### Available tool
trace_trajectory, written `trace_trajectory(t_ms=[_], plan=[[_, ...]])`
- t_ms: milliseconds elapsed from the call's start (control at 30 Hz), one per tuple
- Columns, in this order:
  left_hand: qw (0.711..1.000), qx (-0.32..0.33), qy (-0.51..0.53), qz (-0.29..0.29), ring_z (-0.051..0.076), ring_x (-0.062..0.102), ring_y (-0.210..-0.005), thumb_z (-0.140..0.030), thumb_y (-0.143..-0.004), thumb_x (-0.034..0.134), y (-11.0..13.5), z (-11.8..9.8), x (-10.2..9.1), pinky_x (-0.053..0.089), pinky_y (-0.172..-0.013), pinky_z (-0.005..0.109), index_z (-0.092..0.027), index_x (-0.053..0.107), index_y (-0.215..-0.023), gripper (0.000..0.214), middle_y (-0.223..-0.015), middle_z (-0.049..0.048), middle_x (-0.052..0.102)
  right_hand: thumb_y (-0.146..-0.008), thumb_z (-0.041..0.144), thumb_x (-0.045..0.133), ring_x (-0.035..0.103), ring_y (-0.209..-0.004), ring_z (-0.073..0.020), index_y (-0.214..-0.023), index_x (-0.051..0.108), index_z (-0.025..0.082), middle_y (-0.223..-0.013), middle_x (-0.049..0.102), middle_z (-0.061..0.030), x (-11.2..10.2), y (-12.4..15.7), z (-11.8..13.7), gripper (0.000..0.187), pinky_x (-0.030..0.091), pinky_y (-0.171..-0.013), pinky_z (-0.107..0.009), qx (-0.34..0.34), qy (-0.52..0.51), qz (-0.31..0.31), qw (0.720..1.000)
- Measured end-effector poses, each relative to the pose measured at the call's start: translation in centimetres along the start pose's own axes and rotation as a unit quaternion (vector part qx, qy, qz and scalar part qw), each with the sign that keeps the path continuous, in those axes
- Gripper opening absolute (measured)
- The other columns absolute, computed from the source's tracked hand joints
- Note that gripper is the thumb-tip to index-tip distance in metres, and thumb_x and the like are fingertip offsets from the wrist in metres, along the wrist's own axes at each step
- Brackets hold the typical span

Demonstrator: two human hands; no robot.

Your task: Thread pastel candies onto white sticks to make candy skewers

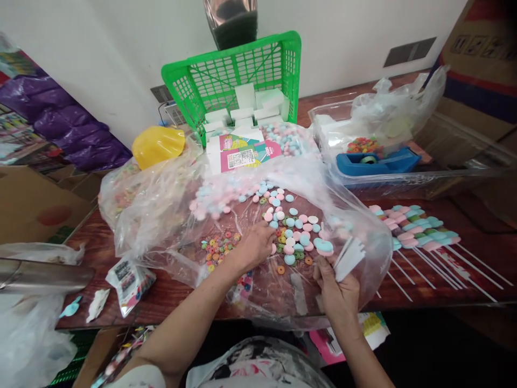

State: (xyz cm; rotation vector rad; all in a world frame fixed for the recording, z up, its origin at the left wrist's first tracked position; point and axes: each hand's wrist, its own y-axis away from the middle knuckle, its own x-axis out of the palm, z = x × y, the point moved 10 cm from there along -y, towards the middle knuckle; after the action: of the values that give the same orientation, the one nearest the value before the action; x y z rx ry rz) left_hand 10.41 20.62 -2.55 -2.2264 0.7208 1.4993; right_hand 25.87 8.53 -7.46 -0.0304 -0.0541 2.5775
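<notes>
My left hand [255,245] reaches into the pile of loose pink, blue and white candies [291,229] spread on a clear plastic sheet [169,215], its fingers curled and pinching at the candies. My right hand [337,291] is closed on a bundle of white sticks [349,257] with a pink and blue candy [323,246] at their top. Small ring-shaped colourful candies [218,248] lie left of my left hand.
Finished candy skewers [416,229] lie at the right on the wooden table [476,258]. A green basket [238,81] with white blocks stands behind, beside a clear tub [440,175] with a blue tape dispenser [377,160]. A yellow object [157,145] and small packets [131,280] sit left.
</notes>
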Motion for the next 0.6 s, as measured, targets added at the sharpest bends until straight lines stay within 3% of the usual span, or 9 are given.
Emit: trace_trajectory(t_ms=[100, 333, 600], plan=[[1.0, 0.016, -0.011, -0.004, 0.018, 0.051, -0.075, -0.01, -0.086, 0.042, 0.5, 0.2, 0.3, 0.044, -0.071, 0.031, -0.015, 0.061, -0.072, 0.024, -0.081, 0.0068, 0.055, -0.084, 0.043, 0.062, 0.046, -0.054, -0.0115, -0.066, 0.06, 0.016, -0.057, 0.05, 0.0026, 0.5, 0.1, -0.1, 0.032, 0.039, -0.053, -0.025, -0.007, 0.022, 0.03, 0.999], [0.993, 0.089, -0.043, 0.065, 0.022, 0.052, -0.089, -0.007, -0.08, 0.049, 1.2, -0.9, 1.1, 0.046, -0.082, 0.036, -0.015, 0.06, -0.092, 0.017, -0.096, 0.0098, 0.056, -0.091, 0.043, 0.052, 0.045, -0.052, -0.0124, -0.093, 0.069, 0.014, -0.055, 0.048, 0.0036, 1.1, 0.1, 0.8, 0.034, 0.039, -0.053, -0.025, -0.055, 0.094, 0.051, 0.993], [0.996, 0.089, -0.008, 0.022, 0.02, 0.052, -0.091, -0.019, -0.091, 0.045, 1.3, -0.7, 0.6, 0.047, -0.084, 0.034, -0.015, 0.06, -0.086, 0.017, -0.096, 0.0097, 0.055, -0.087, 0.034, 0.053, 0.055, -0.057, -0.0181, -0.101, 0.07, 0.014, -0.065, 0.063, -0.0039, 1.2, 0.0, 0.6, 0.031, 0.043, -0.058, -0.029, -0.088, 0.16, 0.061, 0.981]])
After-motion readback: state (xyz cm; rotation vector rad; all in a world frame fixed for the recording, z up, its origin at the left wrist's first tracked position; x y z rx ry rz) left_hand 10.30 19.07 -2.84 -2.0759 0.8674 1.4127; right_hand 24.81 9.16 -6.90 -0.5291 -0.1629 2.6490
